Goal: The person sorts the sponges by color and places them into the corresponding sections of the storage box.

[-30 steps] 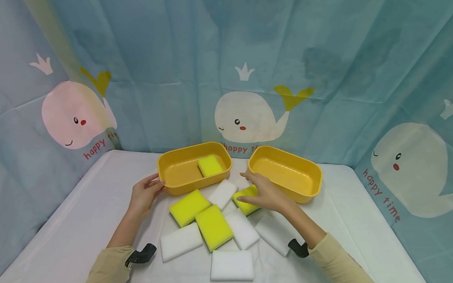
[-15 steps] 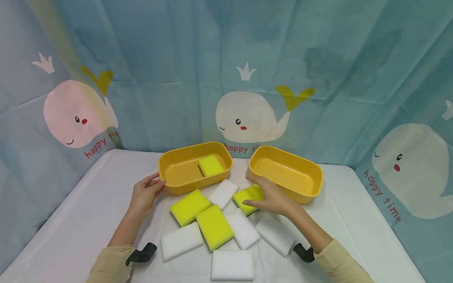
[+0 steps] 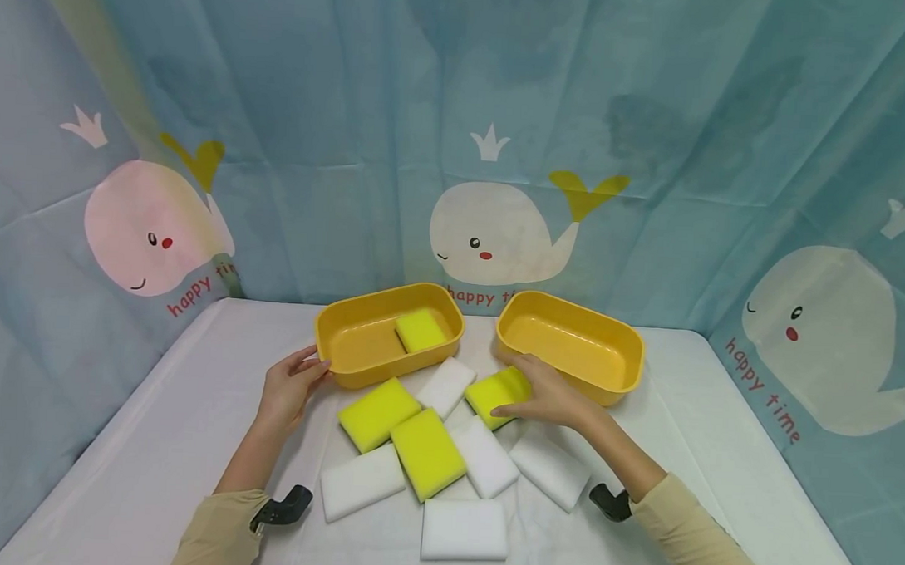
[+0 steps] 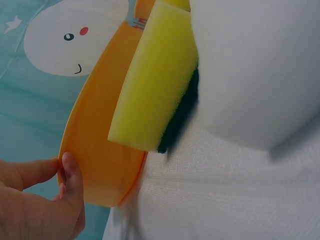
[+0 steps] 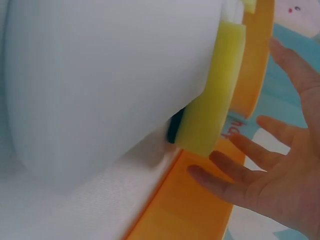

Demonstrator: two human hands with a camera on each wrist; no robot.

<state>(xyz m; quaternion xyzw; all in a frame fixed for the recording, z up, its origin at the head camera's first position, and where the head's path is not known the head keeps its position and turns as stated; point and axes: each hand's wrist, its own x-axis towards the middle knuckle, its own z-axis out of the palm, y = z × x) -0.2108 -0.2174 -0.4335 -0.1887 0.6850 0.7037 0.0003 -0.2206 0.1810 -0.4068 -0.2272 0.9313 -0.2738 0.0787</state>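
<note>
My left hand (image 3: pixel 287 393) pinches the near left corner of the left yellow plastic basin (image 3: pixel 356 346) between thumb and fingers. One yellow sponge (image 3: pixel 421 330) lies inside that basin. Over another yellow sponge (image 3: pixel 489 393), with a dark green scouring side underneath, hovers my right hand (image 3: pixel 553 396). In the right wrist view the fingers (image 5: pixel 220 187) of this hand are spread, and I see no grip on the sponge (image 5: pixel 210 105). The right yellow basin (image 3: pixel 570 341), with nothing in it, stands just beyond the right hand.
Two more yellow sponges (image 3: pixel 379 415) and several white sponges (image 3: pixel 465 530) lie loosely on the white tablecloth (image 3: pixel 686 457) in front of the basins, some touching. A blue whale-print curtain (image 3: pixel 336 179) stands behind the table.
My right hand has lowered toward the yellow sponge and shifted slightly right, its thumb drawing back to the sponge's near edge. The left hand stays on the basin rim.
</note>
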